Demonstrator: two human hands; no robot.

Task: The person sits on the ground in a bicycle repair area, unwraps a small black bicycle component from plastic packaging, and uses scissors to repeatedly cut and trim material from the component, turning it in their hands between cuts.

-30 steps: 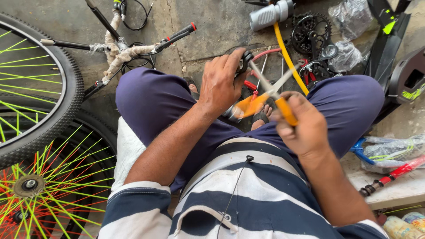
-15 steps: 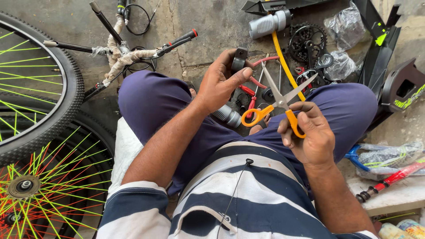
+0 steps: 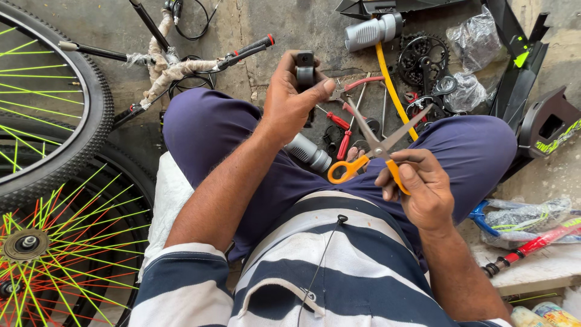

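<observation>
Left hand [image 3: 290, 100] has lifted the small black part [image 3: 304, 68] clear; right hand [image 3: 423, 188] holds open orange-handled scissors [image 3: 375, 148], so keep blades angled away from fingers.

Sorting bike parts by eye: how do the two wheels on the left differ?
The upper wheel wears a knobby black tyre and shows thin yellow-green spokes; its hub is out of frame. The lower wheel shows yellow-green and red spokes meeting at a visible metal hub. The upper overlaps the lower. Both have bright spokes.
</observation>
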